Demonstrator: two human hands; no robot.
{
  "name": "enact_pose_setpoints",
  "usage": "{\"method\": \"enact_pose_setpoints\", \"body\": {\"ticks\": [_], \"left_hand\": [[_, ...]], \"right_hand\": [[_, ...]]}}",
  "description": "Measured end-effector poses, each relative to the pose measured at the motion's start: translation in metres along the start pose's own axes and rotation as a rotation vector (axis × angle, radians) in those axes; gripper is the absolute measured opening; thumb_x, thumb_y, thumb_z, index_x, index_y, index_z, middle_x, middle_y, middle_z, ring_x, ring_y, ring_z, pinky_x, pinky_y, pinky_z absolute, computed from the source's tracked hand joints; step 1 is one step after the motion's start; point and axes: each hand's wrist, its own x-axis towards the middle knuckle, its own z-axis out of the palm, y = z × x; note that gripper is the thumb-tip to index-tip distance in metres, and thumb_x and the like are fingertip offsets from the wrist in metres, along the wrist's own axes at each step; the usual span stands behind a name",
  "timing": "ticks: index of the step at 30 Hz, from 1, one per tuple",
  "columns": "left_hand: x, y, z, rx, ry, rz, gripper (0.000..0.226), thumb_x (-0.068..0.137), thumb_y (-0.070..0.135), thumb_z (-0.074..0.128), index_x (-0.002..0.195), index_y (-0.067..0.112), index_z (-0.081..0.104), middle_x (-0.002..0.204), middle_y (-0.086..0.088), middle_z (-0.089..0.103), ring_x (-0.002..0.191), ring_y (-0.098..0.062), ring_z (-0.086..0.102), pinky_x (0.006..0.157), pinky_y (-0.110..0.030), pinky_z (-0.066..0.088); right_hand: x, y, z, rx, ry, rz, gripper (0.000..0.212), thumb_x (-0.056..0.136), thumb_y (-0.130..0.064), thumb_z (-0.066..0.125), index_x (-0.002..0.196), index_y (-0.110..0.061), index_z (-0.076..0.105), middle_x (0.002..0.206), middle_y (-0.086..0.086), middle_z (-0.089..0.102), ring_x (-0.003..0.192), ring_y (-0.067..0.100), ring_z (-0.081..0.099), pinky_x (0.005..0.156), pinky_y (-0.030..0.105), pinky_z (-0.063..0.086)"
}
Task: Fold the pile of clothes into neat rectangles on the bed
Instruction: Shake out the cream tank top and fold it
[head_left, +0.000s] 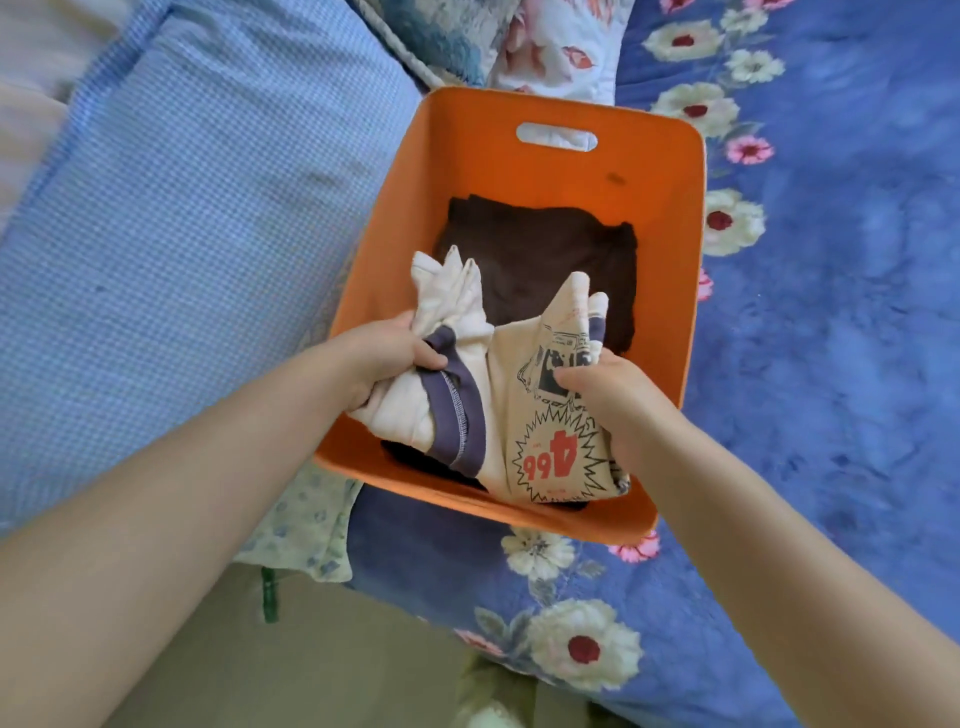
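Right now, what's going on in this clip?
A person grips a cream printed shirt with both hands, the left hand on its purple-trimmed part and the right hand on the printed side. The shirt is inside an orange bin on the floral bedspread, above a dark garment.

A home bedroom is shown: a bed is covered by a blue floral blanket (831, 364), a blue checked quilt (182, 234) is spread toward nine o'clock, and a floral pillow (550, 47) is seen at twelve o'clock.
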Motion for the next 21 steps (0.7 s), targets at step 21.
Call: {"method": "enact_pose_setpoints", "body": {"ticks": [21], "left_hand": [[0.021, -0.047, 0.026, 0.991, 0.501, 0.426, 0.079, 0.088, -0.002, 0.044, 0.148, 0.010, -0.006, 0.155, -0.013, -0.003, 0.143, -0.029, 0.003, 0.115, -0.034, 0.009]], "right_hand": [[0.000, 0.048, 0.029, -0.752, 0.488, -0.187, 0.077, 0.083, 0.011, 0.043, 0.147, -0.005, 0.004, 0.153, 0.018, 0.000, 0.142, 0.033, 0.002, 0.114, 0.036, 0.010]]}}
